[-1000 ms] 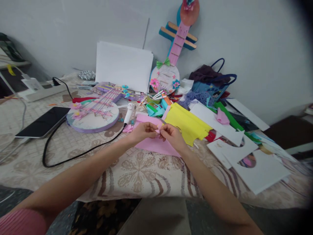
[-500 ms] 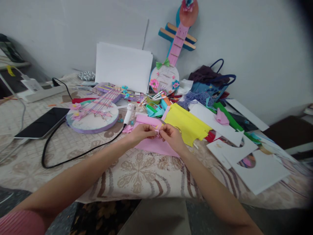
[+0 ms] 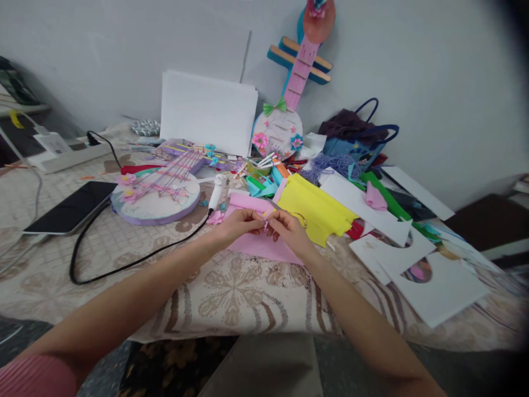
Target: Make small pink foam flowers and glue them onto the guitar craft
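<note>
My left hand [image 3: 244, 225] and my right hand [image 3: 288, 229] meet over a pink crepe sheet [image 3: 264, 246] near the middle of the table. Both hands pinch a small pink piece [image 3: 265, 223] between thumbs and fingertips; its shape is mostly hidden by the fingers. Behind my left hand lies a pink roll [image 3: 248, 201]. A few pink cut pieces [image 3: 215, 218] rest left of that hand. Yellow crepe paper [image 3: 316, 207] spreads to the right of my right hand, with the gold-coloured handle of scissors [image 3: 303, 219] partly showing beside it.
A white glue gun [image 3: 217, 193] with a black cord and a decorated round instrument [image 3: 157, 196] stand left of the hands. Farther left lies a tablet [image 3: 74, 208]. White cut boards [image 3: 444, 286] cover the right side. A taller instrument [image 3: 279, 132] leans on the wall.
The fingers have shifted slightly around the small pink piece, and my right hand's lower fingers are a little more spread. The rest looks unchanged.
</note>
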{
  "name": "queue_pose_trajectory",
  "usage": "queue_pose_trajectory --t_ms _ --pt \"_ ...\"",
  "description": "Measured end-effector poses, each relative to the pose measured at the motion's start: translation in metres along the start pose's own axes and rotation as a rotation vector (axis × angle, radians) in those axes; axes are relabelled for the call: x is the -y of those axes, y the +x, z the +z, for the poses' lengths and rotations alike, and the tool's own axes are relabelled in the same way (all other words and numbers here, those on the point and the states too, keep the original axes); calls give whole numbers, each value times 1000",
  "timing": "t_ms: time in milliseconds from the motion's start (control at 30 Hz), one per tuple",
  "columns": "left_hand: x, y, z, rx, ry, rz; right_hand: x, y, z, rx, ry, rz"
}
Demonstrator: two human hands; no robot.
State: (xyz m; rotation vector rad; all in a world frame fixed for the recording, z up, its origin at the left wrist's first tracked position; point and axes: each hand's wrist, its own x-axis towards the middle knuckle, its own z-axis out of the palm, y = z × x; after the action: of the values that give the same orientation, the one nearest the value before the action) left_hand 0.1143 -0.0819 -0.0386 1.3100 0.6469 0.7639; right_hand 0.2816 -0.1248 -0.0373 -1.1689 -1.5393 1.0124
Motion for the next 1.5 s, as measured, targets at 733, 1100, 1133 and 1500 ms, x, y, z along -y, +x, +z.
queue_pose_trajectory --t_ms 733,1100,1133,1500 --pt "0 2 -2 8 98 9 2 1 -2 46 44 41" --pt "3 2 -3 27 175 39 3 -1 -3 100 6 15" --pt "3 2 -3 27 174 39 3 0 -3 99 -1 13" --pt "-3 2 -4 28 62 -51 2 -1 -3 112 -76 -24"
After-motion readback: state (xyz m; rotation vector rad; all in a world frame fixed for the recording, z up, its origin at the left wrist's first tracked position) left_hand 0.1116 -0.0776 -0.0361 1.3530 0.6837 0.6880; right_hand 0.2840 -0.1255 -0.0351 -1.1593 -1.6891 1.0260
